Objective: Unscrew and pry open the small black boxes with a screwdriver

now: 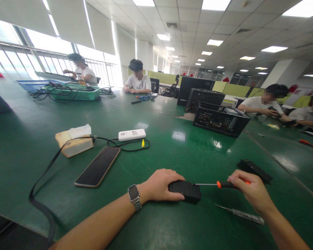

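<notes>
My left hand (pixel 161 185) is wrapped over a small black box (pixel 188 191) that lies on the green table (pixel 172 152). A watch sits on that wrist. My right hand (pixel 250 189) pinches an orange-and-black screwdriver (pixel 225 184), whose thin shaft points left into the box's right end. A second, clear-handled screwdriver (pixel 241 214) lies on the table just under my right hand. A flat black part (pixel 254 170) rests beyond my right hand.
A phone (pixel 97 166), a white power bank (pixel 131 134) with a black cable and a tissue pack (pixel 74 140) lie to the left. An open black computer case (pixel 220 119) stands at the back right. Several people sit around the table; baskets (pixel 73 92) stand far left.
</notes>
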Action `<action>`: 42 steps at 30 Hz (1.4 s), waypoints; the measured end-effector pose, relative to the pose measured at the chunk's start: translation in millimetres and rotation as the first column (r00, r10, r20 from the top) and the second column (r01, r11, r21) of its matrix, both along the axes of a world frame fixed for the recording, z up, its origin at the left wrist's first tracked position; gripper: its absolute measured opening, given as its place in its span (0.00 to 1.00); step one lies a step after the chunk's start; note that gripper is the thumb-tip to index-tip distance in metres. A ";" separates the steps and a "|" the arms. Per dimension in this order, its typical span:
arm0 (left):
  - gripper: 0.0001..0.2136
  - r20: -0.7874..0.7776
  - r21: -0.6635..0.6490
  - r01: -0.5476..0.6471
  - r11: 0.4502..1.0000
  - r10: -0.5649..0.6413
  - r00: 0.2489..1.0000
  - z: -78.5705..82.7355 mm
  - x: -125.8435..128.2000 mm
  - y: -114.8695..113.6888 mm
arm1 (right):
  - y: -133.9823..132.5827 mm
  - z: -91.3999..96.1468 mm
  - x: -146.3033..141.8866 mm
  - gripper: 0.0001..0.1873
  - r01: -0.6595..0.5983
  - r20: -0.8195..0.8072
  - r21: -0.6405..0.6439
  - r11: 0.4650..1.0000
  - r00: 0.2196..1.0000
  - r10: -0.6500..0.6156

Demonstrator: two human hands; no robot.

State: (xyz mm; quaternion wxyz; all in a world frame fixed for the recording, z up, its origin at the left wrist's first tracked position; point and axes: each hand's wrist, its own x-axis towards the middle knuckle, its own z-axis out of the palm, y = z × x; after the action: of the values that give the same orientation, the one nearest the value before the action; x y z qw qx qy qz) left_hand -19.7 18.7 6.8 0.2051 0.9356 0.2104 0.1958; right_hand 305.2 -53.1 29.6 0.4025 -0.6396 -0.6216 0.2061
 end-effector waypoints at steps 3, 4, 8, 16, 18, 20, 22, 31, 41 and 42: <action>0.23 -0.005 0.001 -0.004 1.000 0.004 1.000 0.4 0.0 0.0 | -2.7 3.0 -3.1 0.16 0.007 0.052 -0.004 1.000 0.999 -0.007; 0.23 -0.004 0.001 -0.004 1.000 0.004 1.000 0.5 0.0 0.0 | -3.8 3.6 -4.3 0.16 0.011 0.073 -0.004 1.000 0.997 -0.010; 0.24 0.007 0.000 -0.003 1.000 0.003 1.000 0.2 0.0 0.2 | -7.4 3.5 -10.6 0.19 0.055 0.115 0.039 0.998 0.992 -0.059; 0.24 0.001 0.003 0.000 1.000 0.000 1.000 0.2 -0.3 0.2 | -6.4 0.9 -14.4 0.19 0.114 0.076 0.049 0.992 0.990 -0.117; 0.24 0.003 0.006 -0.002 1.000 0.002 1.000 0.0 -0.3 0.2 | -4.7 1.3 -12.4 0.18 0.110 0.052 0.022 0.994 0.992 -0.111; 0.24 0.007 0.006 -0.003 1.000 0.003 1.000 -0.1 -0.3 0.2 | -2.8 1.7 -10.5 0.17 0.092 0.029 -0.018 0.996 0.995 -0.091; 0.24 0.008 0.001 -0.004 1.000 0.004 1.000 -0.3 -0.2 0.3 | -1.3 0.9 -9.2 0.18 0.075 0.001 -0.057 0.996 0.997 -0.075; 0.23 0.000 -0.002 0.000 1.000 0.000 1.000 -0.4 0.0 0.2 | -0.2 -10.5 -9.3 0.19 0.121 -0.222 -0.158 0.980 0.963 -0.155; 0.23 0.002 0.006 0.004 1.000 -0.004 1.000 0.4 -0.2 0.0 | -2.4 -1.9 -14.6 0.20 0.123 -0.153 -0.104 0.987 0.979 -0.138; 0.23 0.004 0.008 0.002 1.000 -0.002 1.000 0.0 0.0 0.1 | -2.4 -2.0 -13.4 0.19 0.119 -0.164 -0.118 0.986 0.977 -0.137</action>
State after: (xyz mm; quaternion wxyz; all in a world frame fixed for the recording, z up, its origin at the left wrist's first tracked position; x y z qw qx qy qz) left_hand -19.8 18.9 6.9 0.2019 0.9362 0.2082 0.1983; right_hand 291.8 -55.5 27.6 0.4319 -0.6790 -0.5301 0.2672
